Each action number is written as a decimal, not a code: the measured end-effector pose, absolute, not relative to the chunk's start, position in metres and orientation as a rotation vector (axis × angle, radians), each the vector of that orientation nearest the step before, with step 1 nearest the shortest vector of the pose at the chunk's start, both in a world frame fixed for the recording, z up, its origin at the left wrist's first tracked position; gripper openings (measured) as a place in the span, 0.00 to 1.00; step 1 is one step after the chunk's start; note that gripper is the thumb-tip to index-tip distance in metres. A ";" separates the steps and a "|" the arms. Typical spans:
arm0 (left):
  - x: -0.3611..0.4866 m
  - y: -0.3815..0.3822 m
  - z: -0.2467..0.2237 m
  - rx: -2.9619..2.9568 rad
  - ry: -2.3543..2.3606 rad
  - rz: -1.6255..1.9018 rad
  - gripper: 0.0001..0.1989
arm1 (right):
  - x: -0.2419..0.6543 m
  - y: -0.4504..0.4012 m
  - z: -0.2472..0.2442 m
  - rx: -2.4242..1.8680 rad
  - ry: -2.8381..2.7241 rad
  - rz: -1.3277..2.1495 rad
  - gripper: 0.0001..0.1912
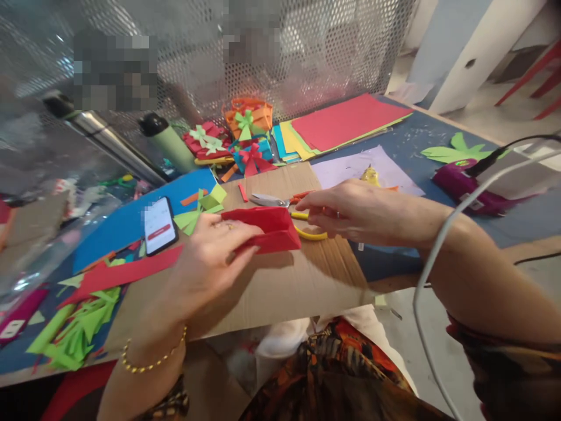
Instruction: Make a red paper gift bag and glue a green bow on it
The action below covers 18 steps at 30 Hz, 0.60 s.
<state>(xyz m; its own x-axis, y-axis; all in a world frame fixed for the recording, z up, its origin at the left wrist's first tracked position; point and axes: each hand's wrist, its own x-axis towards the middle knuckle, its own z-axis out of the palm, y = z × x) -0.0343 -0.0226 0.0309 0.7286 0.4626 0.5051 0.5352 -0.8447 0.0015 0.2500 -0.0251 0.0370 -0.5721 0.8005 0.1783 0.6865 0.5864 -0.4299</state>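
Two hands are at work above the cardboard [272, 298], and we have a red paper box [280, 238] pinched between the thumb and fingers of our left hand [210, 248], its mouth tipped up and its far end near the right fingers. The fingers of our right hand [359, 213] curl narrow over a yellow handle [313, 236]; whether they grip anything, we cannot tell. Scissors [263, 200] lie just beyond the box, between our two sets of fingers.

We judge the box to be part-way made: its walls are folded and its top gapes, but we see no handle or bow on it. Three decorated pieces beyond the left fingers look finished to us — an orange paper bag [258, 113] with a green bow, a blue paper bag [265, 153] with a red bow, and a red paper piece [197, 143] with pale green bows.

Inside the box we see only red paper walls; what the two bags hold is hidden. Farther past the left fingers, a green bottle [170, 143] and a steel bottle [118, 146] are both lidded, contents out of sight. Left of those fingers lie a phone [160, 227] and green paper scraps [90, 324]; beyond the right fingers, stacked coloured paper [350, 123] rests on the counter [438, 131].
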 end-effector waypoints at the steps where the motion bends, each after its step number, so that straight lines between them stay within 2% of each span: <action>1: -0.039 -0.017 0.034 -2.810 -0.903 -0.794 0.06 | 0.249 -0.024 0.036 -1.212 -2.431 0.437 0.15; 5: -0.051 0.002 0.038 -2.937 -1.351 -0.969 0.08 | 0.245 -0.020 0.028 -1.155 -2.315 0.371 0.12; 9: -0.052 0.018 0.022 -2.982 -1.458 -1.196 0.12 | 0.234 -0.016 0.014 -1.095 -2.277 0.394 0.10; 14: -0.052 0.025 -0.003 -2.839 -1.359 -1.264 0.18 | 0.221 -0.017 0.003 -1.002 -2.181 0.475 0.23; 18: -0.050 0.020 -0.005 -2.761 -1.180 -1.198 0.12 | 0.220 -0.018 0.002 -0.941 -2.174 0.492 0.27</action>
<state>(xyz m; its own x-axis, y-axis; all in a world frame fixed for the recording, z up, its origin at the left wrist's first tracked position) -0.0499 0.0200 -0.0049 0.4601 0.6558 0.5985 0.5886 -0.7300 0.3473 0.2203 -0.0181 0.0018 -0.4855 0.7462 0.4554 0.4772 0.6627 -0.5771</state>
